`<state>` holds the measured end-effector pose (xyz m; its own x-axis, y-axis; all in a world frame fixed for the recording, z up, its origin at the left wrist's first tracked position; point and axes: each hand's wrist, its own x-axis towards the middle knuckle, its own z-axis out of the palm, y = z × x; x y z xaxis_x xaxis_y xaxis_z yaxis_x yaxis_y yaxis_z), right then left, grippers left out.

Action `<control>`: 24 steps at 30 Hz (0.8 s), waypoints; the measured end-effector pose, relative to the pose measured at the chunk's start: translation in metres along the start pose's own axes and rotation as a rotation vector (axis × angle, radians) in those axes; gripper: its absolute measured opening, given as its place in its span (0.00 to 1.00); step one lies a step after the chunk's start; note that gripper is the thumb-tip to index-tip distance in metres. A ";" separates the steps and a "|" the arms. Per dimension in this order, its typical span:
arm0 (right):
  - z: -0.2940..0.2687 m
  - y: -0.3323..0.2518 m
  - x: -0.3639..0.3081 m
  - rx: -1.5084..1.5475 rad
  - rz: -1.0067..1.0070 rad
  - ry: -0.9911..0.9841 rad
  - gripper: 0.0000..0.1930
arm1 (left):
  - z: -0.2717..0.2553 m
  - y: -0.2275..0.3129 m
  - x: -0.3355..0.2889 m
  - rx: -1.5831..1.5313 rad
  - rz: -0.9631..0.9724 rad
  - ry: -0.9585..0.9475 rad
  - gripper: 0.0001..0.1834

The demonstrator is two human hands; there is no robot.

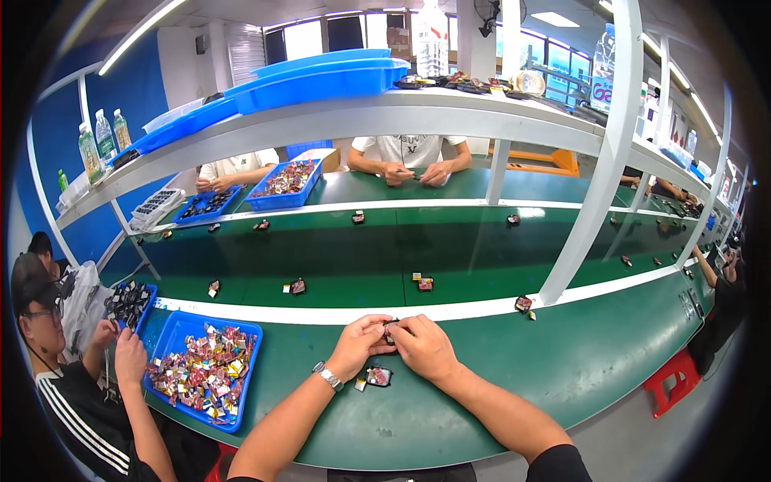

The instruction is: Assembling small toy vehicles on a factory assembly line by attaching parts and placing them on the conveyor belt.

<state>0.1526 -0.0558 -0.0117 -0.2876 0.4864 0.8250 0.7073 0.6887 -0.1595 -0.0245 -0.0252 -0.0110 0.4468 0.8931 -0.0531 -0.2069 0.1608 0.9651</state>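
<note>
My left hand (357, 347) and my right hand (426, 347) meet over the green bench, fingertips closed on a small black-edged electronic part (391, 335). Most of that part is covered by my fingers. Just below my hands, on the bench, lies another small black part with a red and white piece in it (378, 376). A watch with a metal band (327, 376) circles my left wrist. To the left of my left arm, a blue bin (255, 341) holds many small red, white and yellow pieces.
A person (76, 410) sits at my left, beside a blue bin of black parts (128, 304). Beyond a white rail (353, 315), several small parts dot the green belt (401, 241). A white shelf (361, 119) with blue trays (321, 84) spans above; its post (594, 173) stands right. Others work opposite.
</note>
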 end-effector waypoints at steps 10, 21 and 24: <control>0.001 0.001 -0.001 -0.015 0.000 -0.014 0.08 | -0.002 0.001 -0.001 -0.035 -0.008 -0.036 0.15; 0.003 -0.001 0.001 -0.008 0.022 -0.011 0.07 | 0.000 -0.004 0.003 0.017 0.043 0.015 0.14; 0.002 -0.001 0.002 0.190 0.186 0.022 0.09 | 0.002 -0.008 0.002 -0.007 0.083 0.051 0.13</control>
<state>0.1500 -0.0545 -0.0106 -0.1490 0.6036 0.7833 0.6124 0.6782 -0.4061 -0.0206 -0.0256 -0.0182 0.3834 0.9235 0.0141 -0.2477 0.0881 0.9648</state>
